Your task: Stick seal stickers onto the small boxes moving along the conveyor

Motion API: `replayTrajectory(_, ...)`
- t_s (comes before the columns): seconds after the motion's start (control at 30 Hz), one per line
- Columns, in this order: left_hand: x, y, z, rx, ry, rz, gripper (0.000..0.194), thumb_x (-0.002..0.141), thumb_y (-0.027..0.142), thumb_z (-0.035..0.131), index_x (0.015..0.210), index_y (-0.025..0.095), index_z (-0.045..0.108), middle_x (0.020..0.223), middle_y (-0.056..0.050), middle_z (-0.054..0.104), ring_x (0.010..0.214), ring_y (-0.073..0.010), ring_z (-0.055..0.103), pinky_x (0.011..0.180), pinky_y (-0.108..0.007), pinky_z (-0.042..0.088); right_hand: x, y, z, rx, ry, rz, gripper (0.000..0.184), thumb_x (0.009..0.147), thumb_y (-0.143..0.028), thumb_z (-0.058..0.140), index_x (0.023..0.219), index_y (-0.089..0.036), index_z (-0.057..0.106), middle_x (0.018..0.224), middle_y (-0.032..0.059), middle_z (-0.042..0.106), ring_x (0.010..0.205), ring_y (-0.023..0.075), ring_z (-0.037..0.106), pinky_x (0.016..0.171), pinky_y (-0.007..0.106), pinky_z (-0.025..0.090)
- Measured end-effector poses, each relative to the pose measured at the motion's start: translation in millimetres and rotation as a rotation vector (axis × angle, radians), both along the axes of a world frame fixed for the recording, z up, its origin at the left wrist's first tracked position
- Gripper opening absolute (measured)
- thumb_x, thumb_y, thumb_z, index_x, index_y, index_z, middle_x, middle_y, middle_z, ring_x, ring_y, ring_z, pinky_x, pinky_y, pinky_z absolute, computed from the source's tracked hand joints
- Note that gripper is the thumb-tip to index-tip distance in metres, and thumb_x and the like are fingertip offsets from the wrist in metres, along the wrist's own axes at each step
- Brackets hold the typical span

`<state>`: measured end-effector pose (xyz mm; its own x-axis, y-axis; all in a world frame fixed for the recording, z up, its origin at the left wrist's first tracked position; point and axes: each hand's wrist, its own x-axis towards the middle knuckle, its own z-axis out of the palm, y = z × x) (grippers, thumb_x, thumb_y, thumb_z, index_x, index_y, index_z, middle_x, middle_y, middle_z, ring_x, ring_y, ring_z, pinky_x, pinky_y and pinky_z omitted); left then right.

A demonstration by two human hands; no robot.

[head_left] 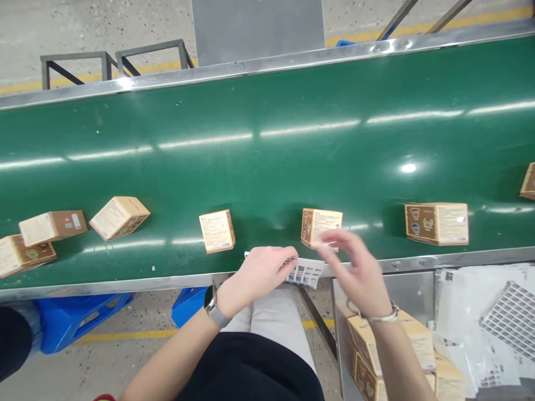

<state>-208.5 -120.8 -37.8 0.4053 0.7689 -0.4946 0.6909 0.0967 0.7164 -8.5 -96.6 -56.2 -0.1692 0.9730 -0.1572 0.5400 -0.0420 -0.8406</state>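
Observation:
My left hand (pixel 267 268), a watch on its wrist, has its fingers closed on a white printed sheet (pixel 308 273) with rows of small pictures. The sheet hangs at the near edge of the green belt, its left part hidden by the hand. My right hand (pixel 355 270) is beside the sheet's right end, slightly blurred, with thumb and fingers apart and nothing visible between them. Just beyond its fingertips is a small cream and brown box (pixel 313 225), partly covered by them. Another such box (pixel 217 231) stands to the left of my hands.
More boxes sit along the green belt (pixel 267 167): one on the right (pixel 437 224), several at the left (pixel 119 217). Stacked boxes (pixel 418 340) and printed sheets in clear plastic (pixel 468 312) lie at lower right. Blue stools (pixel 79 317) stand below the belt's metal edge.

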Motion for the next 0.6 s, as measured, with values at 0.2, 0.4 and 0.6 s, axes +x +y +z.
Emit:
replayTrajectory(0.2,-28,-9,21.3,-0.240,-0.167,0.210,0.016,0.092,0.027,0.054,0.092,0.019,0.068,0.078,0.001,0.069,0.066,-0.0134,0.059,0.059,-0.023,0.039,-23,-10,20.8,0.014,-0.043,0.549,0.015,0.097,-0.026,0.052,0.106,-0.023,0.064,0.083,0.0045,0.068,0.074,0.0188,0.066,0.064,0.032,0.056)
replayTrajectory(0.4,-43,-19,26.4,-0.272,-0.040,0.241,0.021,0.091,0.022,0.053,0.079,0.018,0.069,0.069,0.001,0.067,0.061,-0.0131,0.054,0.058,-0.024,0.034,-33,-6,13.9,0.172,-0.080,0.628,0.019,0.097,-0.026,0.053,0.113,-0.023,0.061,0.087,0.0054,0.071,0.080,0.0208,0.067,0.072,0.036,0.056)
replayTrajectory(0.6,-45,-25,27.4,-0.283,-0.071,0.306,0.021,0.090,0.020,0.052,0.076,0.017,0.068,0.063,0.002,0.061,0.057,-0.0113,0.048,0.055,-0.024,0.032,-47,-4,17.0,0.423,-0.142,0.714,0.012,0.094,-0.018,0.056,0.097,-0.022,0.067,0.100,0.0073,0.073,0.100,0.0234,0.065,0.085,0.041,0.050)
